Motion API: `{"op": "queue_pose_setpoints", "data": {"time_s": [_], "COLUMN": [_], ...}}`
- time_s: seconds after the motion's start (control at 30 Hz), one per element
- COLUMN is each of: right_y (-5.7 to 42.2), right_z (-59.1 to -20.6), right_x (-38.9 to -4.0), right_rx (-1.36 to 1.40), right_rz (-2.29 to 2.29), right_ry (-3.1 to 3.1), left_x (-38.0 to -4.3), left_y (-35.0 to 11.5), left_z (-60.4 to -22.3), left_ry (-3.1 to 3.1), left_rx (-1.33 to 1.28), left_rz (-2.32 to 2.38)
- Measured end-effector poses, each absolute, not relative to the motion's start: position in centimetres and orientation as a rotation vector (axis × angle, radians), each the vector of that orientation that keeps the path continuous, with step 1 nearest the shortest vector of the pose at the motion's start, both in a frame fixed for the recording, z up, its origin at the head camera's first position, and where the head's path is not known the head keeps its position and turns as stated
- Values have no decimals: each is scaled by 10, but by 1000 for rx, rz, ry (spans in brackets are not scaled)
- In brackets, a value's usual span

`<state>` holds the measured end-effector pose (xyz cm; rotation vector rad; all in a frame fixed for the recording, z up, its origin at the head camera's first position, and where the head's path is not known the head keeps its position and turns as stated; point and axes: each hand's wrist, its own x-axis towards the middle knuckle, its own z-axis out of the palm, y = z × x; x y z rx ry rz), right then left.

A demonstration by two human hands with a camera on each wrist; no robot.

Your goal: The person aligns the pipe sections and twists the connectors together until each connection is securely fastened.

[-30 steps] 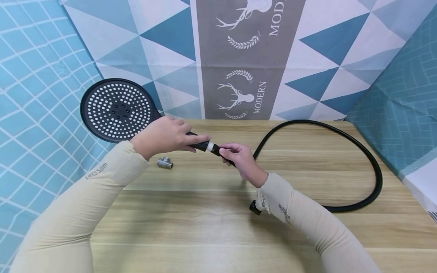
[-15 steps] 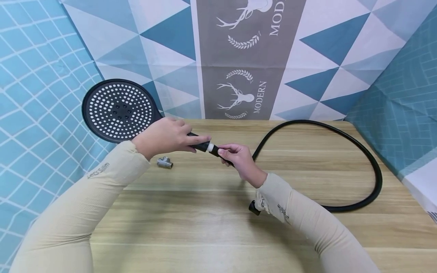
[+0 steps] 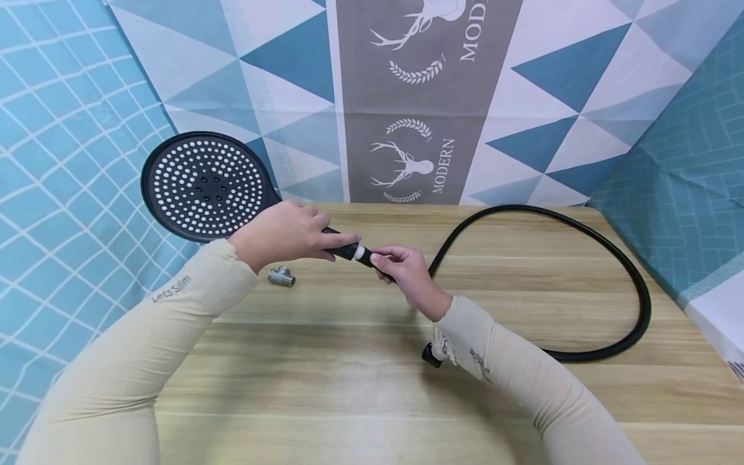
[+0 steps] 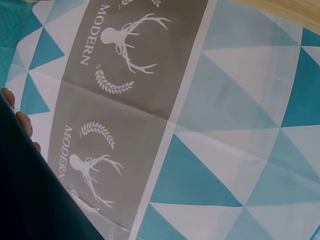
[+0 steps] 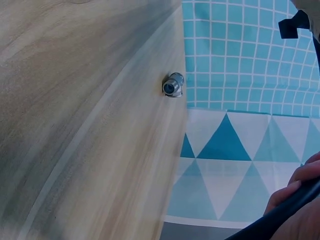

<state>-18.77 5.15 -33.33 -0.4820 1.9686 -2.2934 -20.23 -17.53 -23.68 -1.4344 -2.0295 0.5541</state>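
In the head view my left hand [image 3: 290, 232] grips the handle of a round black shower head [image 3: 206, 187], its pale-dotted spray face turned toward the camera. A short white piece [image 3: 360, 252] shows at the handle's end. Against it sits the end nut of a black shower hose [image 3: 633, 271], which my right hand [image 3: 407, 271] pinches between thumb and fingers. Both hands are above the table. The right wrist view shows fingers [image 5: 295, 187] round the dark hose. Fingertips [image 4: 24, 122] appear beside a large dark shape in the left wrist view.
A small metal pipe fitting [image 3: 281, 277] lies on the wooden table [image 3: 325, 374], below the left hand. The hose loops over the right side, and its other end [image 3: 431, 355] lies by the right sleeve. Patterned sheets [image 3: 407, 97] stand behind and on both sides.
The shower head has shifted slightly to the right, and my right hand slightly to the left. Both hands keep their hold. The metal fitting stays in place.
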Motion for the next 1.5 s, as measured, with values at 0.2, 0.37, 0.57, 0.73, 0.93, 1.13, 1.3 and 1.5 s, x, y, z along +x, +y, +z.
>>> {"op": "queue_pose_setpoints", "data": {"time_s": [0.2, 0.37, 0.57, 0.73, 0.93, 1.13, 1.3, 1.5], "right_y": [49, 46, 46, 45, 42, 39, 37, 43], "right_z": [-335, -336, -339, -343, -347, -351, -356, -357], "right_x": [-188, -187, -186, -186, -184, -181, -178, -180], "right_rx": [-467, -518, -570, -635, -684, -691, -813, -1001], "right_rz": [-2281, -2280, -2207, -2151, -2125, -2203, -2245, -2170], "right_ry": [2022, 2071, 2221, 2350, 2402, 2425, 2432, 2464], "left_x": [-201, -199, -197, -196, -193, -192, -193, -195], "left_y": [-175, -177, -176, -177, -181, -184, -185, -186], "left_z": [-236, -236, -238, -243, -248, -250, -252, -252], "left_ry": [-2059, -2059, -2060, -2060, -2076, -2072, -2055, -2054], "left_rx": [-1425, -1413, -1420, -1419, -1407, -1396, -1406, -1397], "left_rz": [609, 623, 633, 678, 740, 720, 691, 636]}}
